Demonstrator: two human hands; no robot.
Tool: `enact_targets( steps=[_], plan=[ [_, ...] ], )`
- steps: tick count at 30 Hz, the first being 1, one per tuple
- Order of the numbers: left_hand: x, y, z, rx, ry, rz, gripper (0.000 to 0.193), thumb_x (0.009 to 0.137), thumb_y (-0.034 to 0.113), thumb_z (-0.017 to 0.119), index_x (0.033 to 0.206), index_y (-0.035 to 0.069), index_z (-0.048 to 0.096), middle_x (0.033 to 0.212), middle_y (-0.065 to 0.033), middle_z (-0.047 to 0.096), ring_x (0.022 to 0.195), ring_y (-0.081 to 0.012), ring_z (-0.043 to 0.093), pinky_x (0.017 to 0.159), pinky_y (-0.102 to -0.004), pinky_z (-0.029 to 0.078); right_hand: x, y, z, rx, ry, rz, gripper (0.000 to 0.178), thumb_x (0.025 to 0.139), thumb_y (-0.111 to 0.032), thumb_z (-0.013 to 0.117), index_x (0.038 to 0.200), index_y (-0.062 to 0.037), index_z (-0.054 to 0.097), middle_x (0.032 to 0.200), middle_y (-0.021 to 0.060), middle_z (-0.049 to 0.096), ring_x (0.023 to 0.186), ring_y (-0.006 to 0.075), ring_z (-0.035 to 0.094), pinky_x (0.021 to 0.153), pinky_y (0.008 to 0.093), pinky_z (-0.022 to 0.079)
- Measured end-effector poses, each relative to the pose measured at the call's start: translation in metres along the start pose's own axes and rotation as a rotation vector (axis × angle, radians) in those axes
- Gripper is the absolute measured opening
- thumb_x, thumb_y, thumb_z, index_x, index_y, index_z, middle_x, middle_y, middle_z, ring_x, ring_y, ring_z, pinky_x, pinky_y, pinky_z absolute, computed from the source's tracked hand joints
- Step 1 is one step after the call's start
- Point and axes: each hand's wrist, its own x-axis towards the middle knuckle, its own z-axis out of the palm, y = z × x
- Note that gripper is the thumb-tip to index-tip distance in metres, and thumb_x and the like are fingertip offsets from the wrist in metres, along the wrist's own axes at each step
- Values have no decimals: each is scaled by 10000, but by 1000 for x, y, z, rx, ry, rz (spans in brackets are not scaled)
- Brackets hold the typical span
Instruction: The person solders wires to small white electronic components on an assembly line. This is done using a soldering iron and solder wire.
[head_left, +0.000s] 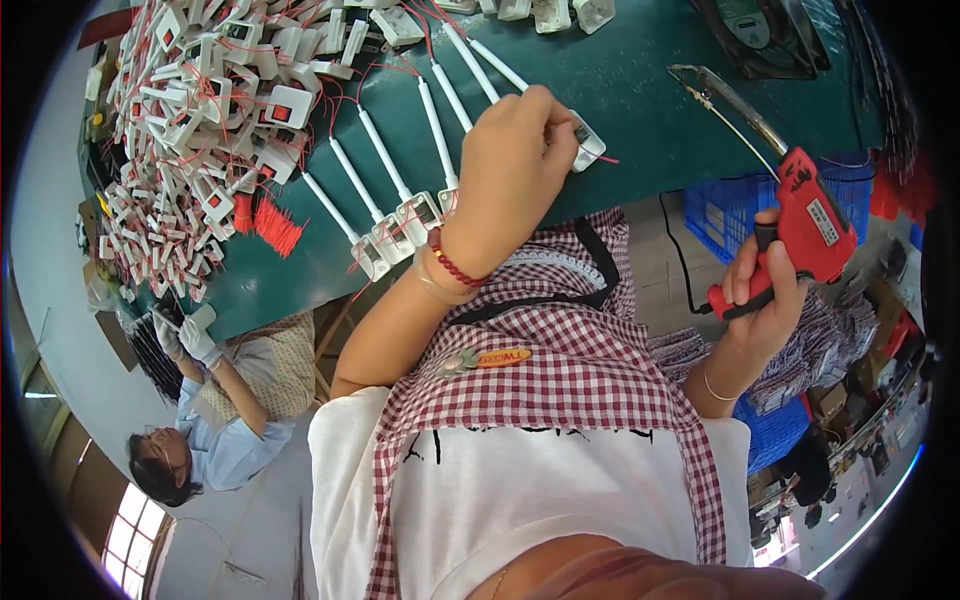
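My left hand (pixel 513 160) is over the green table's near edge, its fingers pinched together beside a small white plastic housing (pixel 592 143). What the fingertips hold is hidden. A short red wire (pixel 607 159) sticks out of that housing. To the left, several white tubes (pixel 381 150) with square housings (pixel 392 238) at their near ends lie in a row, thin red wires at their far ends. In my right hand (pixel 765 280) is a red soldering gun (pixel 812 222), gripped by its handle, its metal tip (pixel 690 78) above the table, apart from the housing.
A large heap of white switch housings (pixel 200 110) with red wires covers the table's left side, beside a bundle of red wires (pixel 277 227). A dark round device (pixel 755 30) stands far right. Blue crates (pixel 708 210) are below the edge; a gloved co-worker (pixel 215 400) sits left.
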Motion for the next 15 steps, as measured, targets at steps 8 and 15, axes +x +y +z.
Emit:
enact_targets(
  steps=[8, 15],
  plan=[
    [-7, 10, 3, 240, 76, 253, 83, 806, 28, 569, 874, 18, 522, 762, -100, 619, 702, -289, 580, 634, -388, 448, -2, 1, 0, -46, -58, 11, 325, 895, -147, 500, 1132, 67, 442, 609, 100, 507, 385, 103, 412, 377, 217, 358],
    [-2, -5, 0, 68, 214, 236, 99, 744, 49, 624, 825, 66, 569, 664, -23, 574, 678, -202, 528, 670, -341, 352, -9, -5, 7, -73, -79, 15, 341, 887, -145, 507, 1133, 76, 423, 595, 99, 502, 375, 103, 406, 363, 219, 335]
  ],
)
